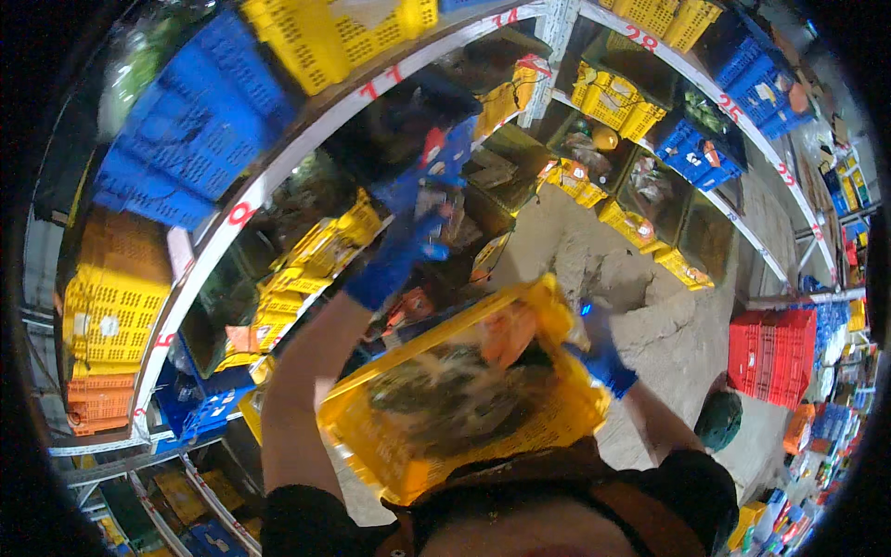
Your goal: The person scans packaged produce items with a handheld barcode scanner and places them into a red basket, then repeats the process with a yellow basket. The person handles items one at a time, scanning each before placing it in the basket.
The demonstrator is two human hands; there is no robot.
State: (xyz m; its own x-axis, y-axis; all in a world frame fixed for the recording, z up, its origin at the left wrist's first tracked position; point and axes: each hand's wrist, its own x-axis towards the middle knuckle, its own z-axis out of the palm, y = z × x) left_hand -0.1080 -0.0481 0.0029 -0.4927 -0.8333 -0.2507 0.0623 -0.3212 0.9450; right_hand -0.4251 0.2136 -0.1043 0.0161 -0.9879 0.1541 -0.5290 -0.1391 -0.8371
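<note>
A yellow plastic crate point(480, 425) is tilted in front of my chest, with blurred dark green contents in clear wrapping and an orange-red piece point(509, 333) at its far end. My right hand point(604, 365), in a blue glove, grips the crate's right end. A small blue light point(586, 308) glows by its fingers. My left hand point(390, 261), also gloved in blue, reaches past the crate toward a blue shelf crate point(451, 154). Motion blur hides whether its fingers hold anything. My left forearm passes close to the yellow crate's left end.
White shelf beams with red numbers point(240, 212) curve around me. Yellow crates point(296, 278) and blue crates point(198, 118) fill the shelves. On the concrete floor point(557, 244), red stacked crates point(771, 356) stand at right beside a dark green round object point(719, 420). A white upright post point(550, 63) stands ahead.
</note>
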